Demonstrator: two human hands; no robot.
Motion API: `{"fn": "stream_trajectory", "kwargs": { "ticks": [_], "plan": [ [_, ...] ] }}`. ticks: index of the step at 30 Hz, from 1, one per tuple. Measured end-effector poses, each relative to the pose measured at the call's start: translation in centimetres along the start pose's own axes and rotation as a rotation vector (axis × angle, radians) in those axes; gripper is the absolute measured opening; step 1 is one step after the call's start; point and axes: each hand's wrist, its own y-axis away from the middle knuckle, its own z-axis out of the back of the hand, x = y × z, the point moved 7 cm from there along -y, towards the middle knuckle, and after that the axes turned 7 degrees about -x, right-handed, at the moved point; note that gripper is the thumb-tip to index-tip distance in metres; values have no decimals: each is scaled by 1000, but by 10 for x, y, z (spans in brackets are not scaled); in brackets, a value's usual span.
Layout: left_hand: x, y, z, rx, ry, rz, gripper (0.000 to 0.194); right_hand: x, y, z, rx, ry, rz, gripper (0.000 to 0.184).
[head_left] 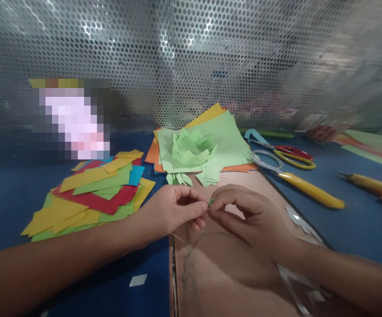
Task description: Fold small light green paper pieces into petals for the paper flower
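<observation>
Between my fingertips is a small folded piece of green paper [211, 202], mostly hidden by the fingers. My left hand [178, 207] pinches it from one side, thumb pressed to the fingers. My right hand [248, 213] grips its other side in a pinch. Just beyond my hands lie small folded green paper pieces [208, 175], with another bunch of folded green strips [179, 179] to their left. Behind these, a light green ring of folded paper [194, 147] with pointed tips rests on green sheets [233, 145].
A brown board [217, 281] lies on the blue surface [138, 251]. To the left is a heap of coloured paper strips [108, 189]. At right lie yellow-handled scissors [310, 189], red and yellow scissors [293, 154] and a yellow tool [376, 182]. A perforated metal panel [138, 57] rises behind.
</observation>
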Motion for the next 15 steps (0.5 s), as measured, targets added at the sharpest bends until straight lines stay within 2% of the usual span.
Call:
{"fn": "stream_trajectory", "kwargs": {
  "ticks": [8, 15],
  "plan": [
    [3, 3, -3, 13, -87, 97, 21, 7, 1, 0, -1, 51, 125, 19],
    [0, 4, -7, 82, -85, 101, 22, 10, 2, 0, -6, 104, 159, 18]
  ]
}}
